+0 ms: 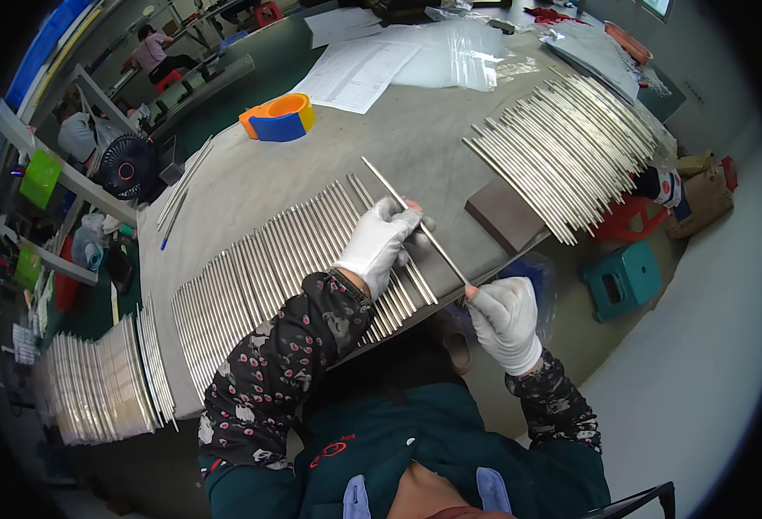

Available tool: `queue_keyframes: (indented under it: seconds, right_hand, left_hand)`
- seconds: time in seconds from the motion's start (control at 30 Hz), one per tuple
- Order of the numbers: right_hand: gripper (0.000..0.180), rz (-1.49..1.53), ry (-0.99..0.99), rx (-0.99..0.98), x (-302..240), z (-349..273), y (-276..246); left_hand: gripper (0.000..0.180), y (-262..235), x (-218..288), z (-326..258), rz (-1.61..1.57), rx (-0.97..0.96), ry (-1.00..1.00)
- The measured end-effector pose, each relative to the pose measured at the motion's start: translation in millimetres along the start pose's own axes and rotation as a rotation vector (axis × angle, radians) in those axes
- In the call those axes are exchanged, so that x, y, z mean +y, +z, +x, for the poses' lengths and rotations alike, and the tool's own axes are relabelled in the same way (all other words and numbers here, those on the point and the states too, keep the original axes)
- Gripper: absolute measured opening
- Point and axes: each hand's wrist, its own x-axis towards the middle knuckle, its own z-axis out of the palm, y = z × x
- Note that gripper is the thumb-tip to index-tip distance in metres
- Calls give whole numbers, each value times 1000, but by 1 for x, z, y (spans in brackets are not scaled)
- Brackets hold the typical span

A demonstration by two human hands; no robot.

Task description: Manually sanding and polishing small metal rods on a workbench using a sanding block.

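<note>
A slim silvery metal rod (446, 257) slants across the right part of the table, raised over its front edge. My left hand (384, 240), in a white glove with bare fingertips, grips it around the middle. At its near end, my right hand (505, 322), gloved the same way, pinches the rod between thumb and fingers. Beneath and left of my left hand lies a long row of similar metal rods (247, 285), side by side on the grey table (225, 186). My left forearm covers part of that row.
At the right, a pile of rods (563, 147) rests on a dark block (504, 216). Bundled rods (96, 385) lie at the left edge. Farther back are an orange and blue tape dispenser (279, 119), paper sheets (355, 73) and a black fan (128, 169). A teal stool (621, 281) stands on the floor.
</note>
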Motion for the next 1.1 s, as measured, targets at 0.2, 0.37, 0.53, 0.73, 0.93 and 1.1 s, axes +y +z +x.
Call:
queue_keyframes:
  seconds: [0.2, 0.37, 0.53, 0.73, 0.93, 1.1]
  right_hand:
    - [39, -111, 179, -79, 12, -19, 5]
    - [50, -327, 270, -29, 24, 23, -14]
    - [59, -701, 302, -199, 62, 58, -1]
    - [55, -314, 540, -206, 38, 48, -9]
    - [53, -423, 323, -261, -1, 32, -9]
    - [53, -339, 275, -237, -7, 33, -9]
  left_hand:
    - [16, 12, -11, 21, 283, 17, 70]
    - [17, 16, -15, 18, 275, 69, 79]
    - [18, 19, -17, 19, 273, 88, 122]
    - [18, 18, -18, 17, 288, 105, 103]
    - [18, 21, -18, 14, 256, 168, 140]
    - [18, 21, -20, 18, 237, 122, 128]
